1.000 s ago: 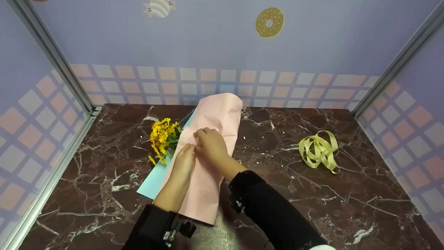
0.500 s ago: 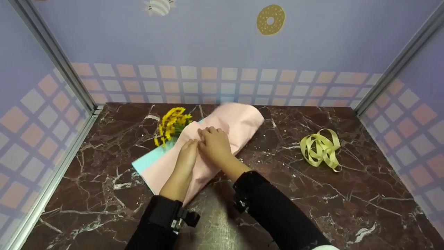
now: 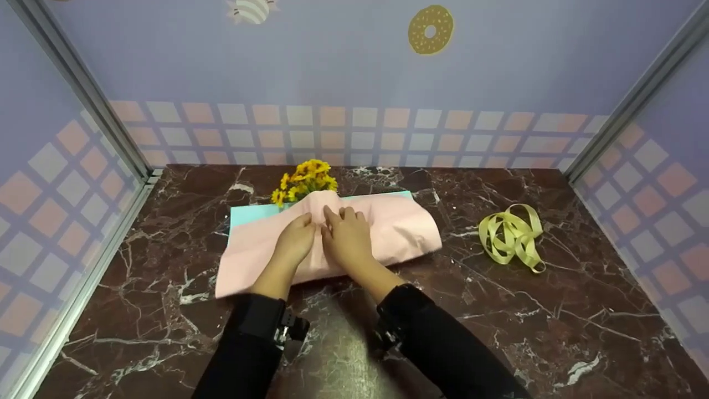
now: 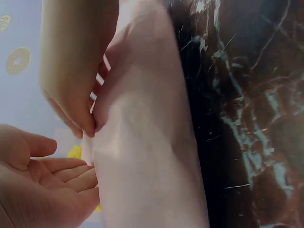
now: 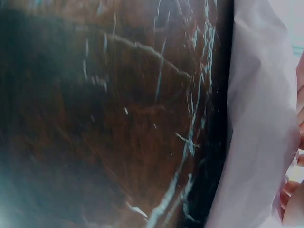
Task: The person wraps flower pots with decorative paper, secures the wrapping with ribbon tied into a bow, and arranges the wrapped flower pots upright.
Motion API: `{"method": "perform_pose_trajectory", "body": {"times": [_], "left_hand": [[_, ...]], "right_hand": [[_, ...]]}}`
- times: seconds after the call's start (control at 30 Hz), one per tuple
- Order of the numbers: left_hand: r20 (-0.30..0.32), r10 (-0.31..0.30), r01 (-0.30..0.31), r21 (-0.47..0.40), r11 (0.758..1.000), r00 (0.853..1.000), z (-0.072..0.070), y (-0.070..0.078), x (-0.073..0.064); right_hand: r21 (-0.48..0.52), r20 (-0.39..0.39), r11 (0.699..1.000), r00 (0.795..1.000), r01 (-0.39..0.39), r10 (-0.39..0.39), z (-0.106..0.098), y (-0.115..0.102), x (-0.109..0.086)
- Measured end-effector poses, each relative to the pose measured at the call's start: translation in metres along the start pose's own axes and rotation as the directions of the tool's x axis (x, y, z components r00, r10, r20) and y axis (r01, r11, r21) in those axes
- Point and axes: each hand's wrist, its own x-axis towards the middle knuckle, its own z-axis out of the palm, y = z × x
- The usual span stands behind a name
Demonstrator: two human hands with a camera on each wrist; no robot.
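Pink wrapping paper (image 3: 255, 252) lies crosswise on the table, bulging and folded at its middle, with light blue paper (image 3: 249, 214) under its far edge. Yellow flowers (image 3: 307, 177) poke out beyond the far edge; their stems are hidden under the paper. My left hand (image 3: 294, 241) touches the paper's middle. In the left wrist view, that hand's thumb (image 4: 42, 145) stands apart from its fingers, which meet the paper's edge. Just right of it, my right hand (image 3: 349, 235) pinches a fold of the pink paper with bent fingers, seen also from the side as a hand (image 4: 73, 80).
A loosely coiled yellow-green ribbon (image 3: 510, 235) lies to the right on the dark marbled table (image 3: 487, 332). Patterned panels (image 3: 354, 66) enclose the back and both sides. Small white specks are scattered near the paper's right side.
The papers and flowers have turned clockwise, from nearly lengthwise to crosswise. The flowers have swung from the left to the far side. Both hands have stayed on the pink paper.
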Motion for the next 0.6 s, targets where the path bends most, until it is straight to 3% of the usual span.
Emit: {"method": "perform_pose_trajectory", "body": {"times": [0.17, 0.37, 0.43, 0.6], "left_hand": [[-0.057, 0.082, -0.073, 0.149, 0.986, 0.995, 0.003, 0.005, 0.009], [-0.159, 0.186, -0.137, 0.276, 0.951, 0.97, 0.008, 0.003, 0.018], [-0.178, 0.167, -0.107, 0.303, 0.947, 0.97, 0.012, 0.002, 0.019], [-0.168, 0.031, 0.026, 0.326, 0.945, 0.985, 0.016, 0.003, 0.016]], "right_hand": [[0.155, -0.016, 0.985, 0.997, -0.07, 0.073, 0.001, 0.007, -0.002], [0.378, -0.011, 0.921, 0.994, -0.098, 0.11, 0.0, 0.017, 0.003], [0.433, 0.014, 0.895, 0.993, -0.11, 0.115, -0.001, 0.021, 0.005], [0.503, 0.086, 0.848, 0.986, -0.166, 0.142, -0.006, 0.03, 0.009]]}}
